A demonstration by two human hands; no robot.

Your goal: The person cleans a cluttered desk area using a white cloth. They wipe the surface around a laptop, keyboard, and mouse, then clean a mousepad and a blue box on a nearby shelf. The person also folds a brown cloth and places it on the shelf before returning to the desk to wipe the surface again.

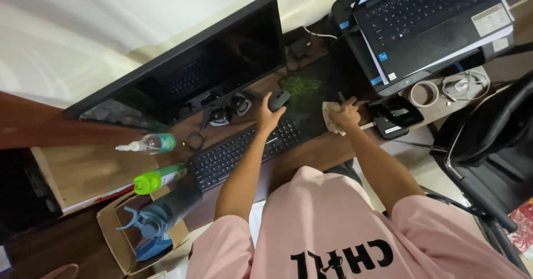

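Nearest the camera, a cardboard box [119,240] at the lower left holds a dark flask with a blue handle [161,215], tucked below the tabletop [89,168] where it stays out of the way. Two bottles lie on their sides beside it: one with a green cap [158,179], one clear with a spray nozzle [147,144].

One black keyboard [244,151] sits along the tabletop edge. Just past it, the left hand [268,115] is curled around one black mouse [278,99], fingers closed over its top and seemingly lifting it off the dark mat [311,104]. The right hand [347,115] presses flat on a crumpled pale cloth [332,117], fingers bunched over it, holding it against the mat's right part, likely so the surface under the mouse can be reached.

Farther back stand one dark monitor [189,73], with a headset [230,109] at its foot, and one open laptop [427,18] raised on a stand. Right of the cloth lie a black wallet-like case [395,115], one roll of tape [423,93] and a coiled white cable [463,84].
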